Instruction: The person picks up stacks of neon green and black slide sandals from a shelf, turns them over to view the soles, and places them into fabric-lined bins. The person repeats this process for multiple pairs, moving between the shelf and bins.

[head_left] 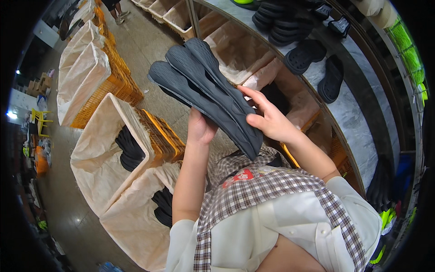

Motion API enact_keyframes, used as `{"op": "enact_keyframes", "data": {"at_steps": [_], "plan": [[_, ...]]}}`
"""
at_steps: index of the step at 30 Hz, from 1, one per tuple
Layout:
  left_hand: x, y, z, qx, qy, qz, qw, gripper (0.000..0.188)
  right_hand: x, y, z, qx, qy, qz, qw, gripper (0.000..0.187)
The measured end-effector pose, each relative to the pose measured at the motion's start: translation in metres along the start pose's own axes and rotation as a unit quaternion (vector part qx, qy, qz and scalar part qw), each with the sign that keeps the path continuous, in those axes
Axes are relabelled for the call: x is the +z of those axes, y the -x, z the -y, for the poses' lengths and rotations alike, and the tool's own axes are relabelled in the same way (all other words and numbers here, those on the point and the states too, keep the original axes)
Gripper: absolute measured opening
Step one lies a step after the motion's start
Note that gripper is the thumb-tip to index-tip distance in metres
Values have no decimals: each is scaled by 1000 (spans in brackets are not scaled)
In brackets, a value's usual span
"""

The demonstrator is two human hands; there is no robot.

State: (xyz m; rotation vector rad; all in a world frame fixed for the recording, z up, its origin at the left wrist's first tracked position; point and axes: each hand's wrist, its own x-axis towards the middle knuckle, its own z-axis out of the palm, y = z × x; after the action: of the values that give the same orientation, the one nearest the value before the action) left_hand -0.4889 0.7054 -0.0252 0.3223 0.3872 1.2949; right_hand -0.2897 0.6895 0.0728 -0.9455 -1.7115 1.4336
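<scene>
A fanned stack of several dark grey shoe soles point(204, 86) is held up in front of my body, their rounded ends pointing up and away to the left. My left hand point(202, 127) grips the stack from beneath on its left side; most of its fingers are hidden behind the soles. On the other side, my right hand point(267, 115) closes on the right edge, with the thumb near the lower end and the fingers along the side.
Cloth-lined orange baskets point(113, 149) stand at my left, some holding black pieces point(130, 147). At right, a curved worktop point(358, 122) with a dark band carries black clogs point(304, 56) and stacked black pieces point(290, 29). More lined bins point(242, 54) sit below it. Someone's legs point(118, 10) show far off.
</scene>
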Motion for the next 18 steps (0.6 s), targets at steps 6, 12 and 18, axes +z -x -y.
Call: {"op": "enact_keyframes", "data": {"at_steps": [6, 12, 18], "plan": [[7, 5, 5, 51, -87, -20, 995, 64, -2, -21, -6, 73, -114, -4, 991, 73], [4, 11, 8, 58, -206, -45, 976, 50, -11, -18, -20, 68, -31, 22, 997, 84], [-10, 13, 4, 67, -339, -8, 938, 43, -12, -9, -32, 44, -27, 28, 998, 84]]}}
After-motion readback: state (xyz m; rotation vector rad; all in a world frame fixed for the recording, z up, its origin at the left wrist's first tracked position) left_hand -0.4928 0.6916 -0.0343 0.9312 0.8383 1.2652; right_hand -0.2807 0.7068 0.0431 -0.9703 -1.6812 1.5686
